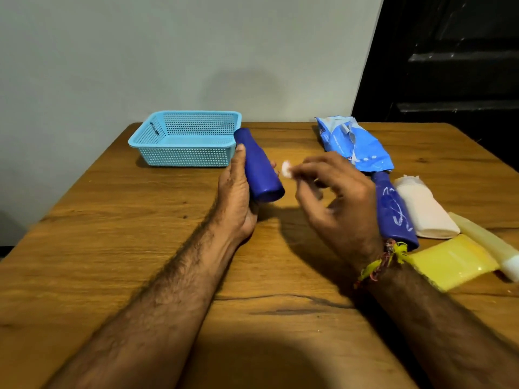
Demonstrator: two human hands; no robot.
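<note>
The left hand (236, 200) grips the blue bottle (259, 167) over the counter (112, 248), just beside the basket (182, 157). The right hand (339, 203) pinches a small white bit (286, 169) (blurry). The basket holds nothing yet, so I think most work is left.

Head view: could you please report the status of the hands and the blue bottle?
Left hand grips blue bottle. Right hand pinches small white bit near it. Light blue basket just behind bottle.
</note>
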